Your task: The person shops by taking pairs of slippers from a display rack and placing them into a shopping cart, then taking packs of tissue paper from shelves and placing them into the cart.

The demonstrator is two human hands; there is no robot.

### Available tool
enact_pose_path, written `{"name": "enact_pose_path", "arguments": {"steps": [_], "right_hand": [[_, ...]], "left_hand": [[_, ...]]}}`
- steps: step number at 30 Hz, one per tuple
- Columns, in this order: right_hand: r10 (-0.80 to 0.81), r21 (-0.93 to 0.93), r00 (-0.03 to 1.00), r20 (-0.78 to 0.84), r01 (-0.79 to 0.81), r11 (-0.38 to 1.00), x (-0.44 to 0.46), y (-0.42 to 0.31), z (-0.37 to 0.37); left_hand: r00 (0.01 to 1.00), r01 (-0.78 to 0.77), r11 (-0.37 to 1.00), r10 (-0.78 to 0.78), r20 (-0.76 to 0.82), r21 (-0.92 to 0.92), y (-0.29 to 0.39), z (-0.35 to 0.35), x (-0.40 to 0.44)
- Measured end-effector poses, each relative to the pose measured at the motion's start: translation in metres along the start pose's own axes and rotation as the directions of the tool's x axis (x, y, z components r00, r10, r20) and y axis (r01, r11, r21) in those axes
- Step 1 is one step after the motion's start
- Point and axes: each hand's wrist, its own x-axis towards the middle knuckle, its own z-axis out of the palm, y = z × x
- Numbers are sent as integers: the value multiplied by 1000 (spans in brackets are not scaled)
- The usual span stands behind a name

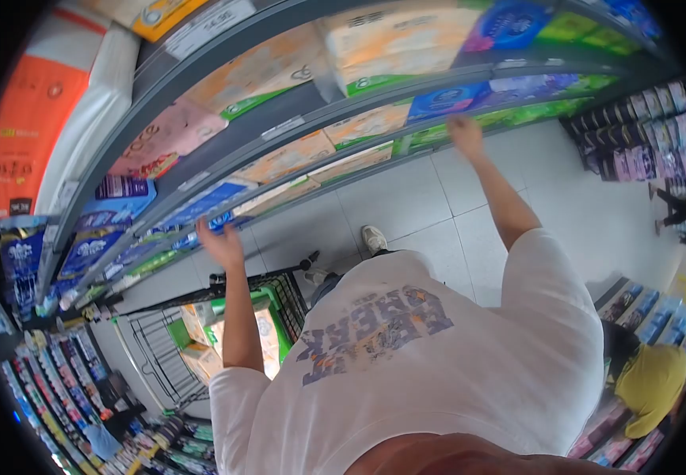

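Observation:
My left hand (220,244) reaches toward the lower shelves with its fingers apart and nothing in it. Close to its fingertips are blue packs (216,222) on a low shelf. Farther right, my right hand (463,133) is held out in front of the shelf edge, near a blue and pink pack (446,101). Its fingers look bent and are blurred, so their grip is unclear. Orange-and-white packs of paper tissue (287,158) fill the shelf between the two hands. I cannot tell whether either hand touches the shelf.
A shopping cart (153,348) with a green edge stands at my left, holding several cream packs (200,360). Grey shelf rails (280,127) curve across the front. Tiled floor (406,210) lies below. Behind me at right is a person in a yellow top (652,384).

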Motion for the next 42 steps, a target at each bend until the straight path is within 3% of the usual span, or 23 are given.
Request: {"name": "enact_pose_path", "arguments": {"steps": [2,4,5,7,9,10,12,13,15,16,17,19,21,23,25,27,29,33,35,37,39,41,42], "right_hand": [[-33,236,970,-240,92,967,39,-19,-30],[-173,212,882,-439,289,934,79,-51,-54],[-153,241,879,-451,285,928,91,-76,-66],[-138,273,876,-463,289,917,115,-113,-81],[-164,496,980,-112,198,846,133,-128,-88],[-165,496,980,-115,200,845,131,-128,-83],[-129,679,972,-195,229,698,123,-123,-63],[-140,678,972,-187,231,698,114,-119,-58],[-48,766,950,-308,278,579,88,-106,-52],[-35,756,954,-299,259,602,78,-95,-50],[-28,744,958,-286,240,623,70,-86,-51],[-2,778,980,-197,158,608,57,-83,-56],[45,861,982,-182,137,490,54,-77,-48],[-23,856,994,-108,105,507,60,-89,-31],[-80,842,997,-5,47,537,53,-75,-25],[-139,823,983,123,-23,567,53,-46,-25],[-190,794,951,244,-84,602,24,-41,-10],[-255,721,879,403,-134,680,-55,-86,50],[-274,681,855,441,-119,722,-100,-121,81],[-292,645,836,464,-93,759,-133,-144,100],[-319,617,811,490,-64,784,-146,-168,129],[-365,560,588,722,-186,807,-165,-229,161],[-401,554,529,748,-163,816,-184,-260,172]], "left_hand": [[964,-236,957,252,80,-170,94,36,60],[876,-437,857,474,85,-273,183,62,101],[867,-430,834,488,102,-345,220,72,116],[878,-359,833,455,152,-421,275,99,140],[817,-32,884,292,497,-466,316,114,166],[817,-34,883,294,495,-467,335,106,160],[683,342,771,189,706,-537,369,90,138],[689,348,768,180,702,-538,372,89,122],[887,139,538,306,346,-831,360,92,97],[874,125,657,283,396,-744,333,122,98],[888,129,659,256,382,-741,327,119,96],[723,98,808,343,600,-581,328,117,83],[801,26,670,430,416,-742,304,143,61],[862,-46,633,416,290,-773,304,129,51],[876,-3,581,394,278,-814,288,116,46],[898,-87,413,426,108,-907,267,83,35],[894,-183,377,448,6,-908,241,41,24],[961,-50,559,252,112,-828,172,-46,-18],[975,87,780,63,215,-620,125,-68,-55],[979,152,780,-33,203,-607,78,-88,-93],[939,334,786,-228,257,-521,40,-106,-136],[856,500,723,-494,149,-477,28,-131,-164],[749,570,516,-647,145,-639,29,-148,-171]]}}
